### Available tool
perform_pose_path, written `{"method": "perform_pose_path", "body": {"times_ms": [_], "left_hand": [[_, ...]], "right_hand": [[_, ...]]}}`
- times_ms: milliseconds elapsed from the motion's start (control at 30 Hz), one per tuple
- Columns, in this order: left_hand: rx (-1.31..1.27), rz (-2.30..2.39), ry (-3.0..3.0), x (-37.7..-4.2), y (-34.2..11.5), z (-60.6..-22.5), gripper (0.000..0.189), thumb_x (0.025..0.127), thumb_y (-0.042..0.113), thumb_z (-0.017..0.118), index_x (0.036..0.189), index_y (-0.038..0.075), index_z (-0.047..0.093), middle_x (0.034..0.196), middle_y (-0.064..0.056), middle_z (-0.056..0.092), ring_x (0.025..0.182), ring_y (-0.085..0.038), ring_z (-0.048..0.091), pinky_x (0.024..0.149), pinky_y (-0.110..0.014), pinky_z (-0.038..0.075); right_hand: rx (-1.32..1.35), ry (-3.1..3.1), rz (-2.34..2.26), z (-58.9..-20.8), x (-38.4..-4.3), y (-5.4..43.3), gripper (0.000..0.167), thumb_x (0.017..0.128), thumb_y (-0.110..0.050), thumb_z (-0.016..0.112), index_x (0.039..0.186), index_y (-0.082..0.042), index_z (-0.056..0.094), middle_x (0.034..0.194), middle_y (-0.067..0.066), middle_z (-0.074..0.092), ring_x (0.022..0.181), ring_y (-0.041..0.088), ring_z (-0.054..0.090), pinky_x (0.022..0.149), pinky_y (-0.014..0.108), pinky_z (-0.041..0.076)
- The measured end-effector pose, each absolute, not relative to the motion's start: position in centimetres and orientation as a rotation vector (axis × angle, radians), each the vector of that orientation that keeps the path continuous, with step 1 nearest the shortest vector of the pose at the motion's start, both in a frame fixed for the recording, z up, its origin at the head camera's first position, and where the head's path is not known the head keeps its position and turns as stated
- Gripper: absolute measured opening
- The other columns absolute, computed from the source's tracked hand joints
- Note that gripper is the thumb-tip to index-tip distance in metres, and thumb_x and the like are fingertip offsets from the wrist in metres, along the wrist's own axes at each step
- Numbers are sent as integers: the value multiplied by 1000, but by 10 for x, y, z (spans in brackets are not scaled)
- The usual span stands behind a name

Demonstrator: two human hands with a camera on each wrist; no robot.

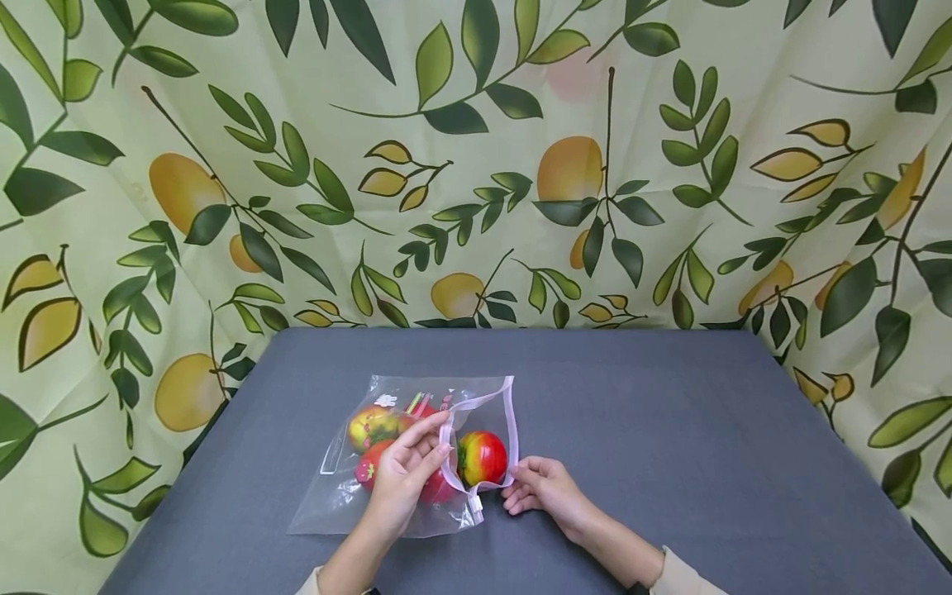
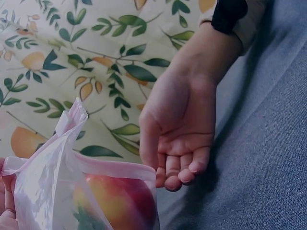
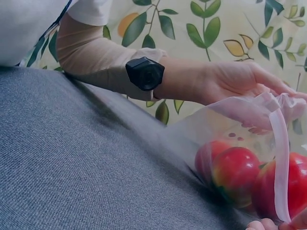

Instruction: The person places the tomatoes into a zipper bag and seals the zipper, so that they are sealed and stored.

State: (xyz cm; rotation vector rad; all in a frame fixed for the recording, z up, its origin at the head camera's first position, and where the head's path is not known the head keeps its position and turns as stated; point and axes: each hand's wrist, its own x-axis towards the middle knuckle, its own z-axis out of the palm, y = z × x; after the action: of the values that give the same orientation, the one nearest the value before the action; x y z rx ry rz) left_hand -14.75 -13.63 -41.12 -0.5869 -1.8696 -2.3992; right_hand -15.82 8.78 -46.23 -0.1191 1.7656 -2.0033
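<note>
A clear zip bag (image 1: 335, 504) with a pink zip edge lies on the table, its mouth held apart and facing right. My left hand (image 1: 409, 471) pinches the near-left side of the mouth between thumb and fingers. At the right side of the mouth, my right hand (image 1: 546, 496) grips the pink edge with thumb and forefinger, its other fingers curled below. A red-and-yellow fruit (image 1: 483, 457) sits just inside the opening. Deeper in the bag are several more fruits, among them a yellowish one (image 1: 372, 427) and red ones (image 3: 236, 170), partly hidden by my left hand.
A white zip slider (image 1: 476, 506) is at the mouth's near corner. The grey cloth-covered table (image 1: 669, 430) extends around the bag. A curtain printed with leaves and fruit (image 1: 491, 207) hangs behind and at both sides. A dark wrist device (image 3: 145, 73) is on the left wrist.
</note>
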Motion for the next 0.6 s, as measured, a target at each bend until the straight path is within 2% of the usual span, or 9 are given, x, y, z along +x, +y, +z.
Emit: {"method": "perform_pose_path", "body": {"times_ms": [67, 300, 600], "left_hand": [[-621, -2405, -1856, -148, -136, -411, 38, 91, -6, 54, 129, -10, 51, 104, 8, 61, 89, 0, 59, 81, -10, 53], [-637, -2375, -1896, -150, -133, -413, 44, 90, -6, 55, 128, -22, 41, 101, 9, 60, 87, 1, 57, 79, -9, 53], [-580, -2358, -1972, -149, -129, -417, 44, 90, -5, 56, 129, -20, 44, 103, 11, 60, 87, 1, 57, 78, -9, 52]], "right_hand": [[-122, 1770, -2002, -462, -158, 88, 17, 98, -13, 50, 98, 4, 53, 75, 0, 67, 61, 5, 65, 65, 20, 58], [-123, 1794, -2008, -461, -158, 87, 18, 99, -12, 47, 98, 5, 53, 75, 1, 66, 62, 6, 66, 65, 20, 58], [-108, 1760, -2010, -460, -157, 86, 26, 100, -28, 49, 95, -3, 51, 79, 2, 69, 66, 7, 67, 67, 21, 59]]}}
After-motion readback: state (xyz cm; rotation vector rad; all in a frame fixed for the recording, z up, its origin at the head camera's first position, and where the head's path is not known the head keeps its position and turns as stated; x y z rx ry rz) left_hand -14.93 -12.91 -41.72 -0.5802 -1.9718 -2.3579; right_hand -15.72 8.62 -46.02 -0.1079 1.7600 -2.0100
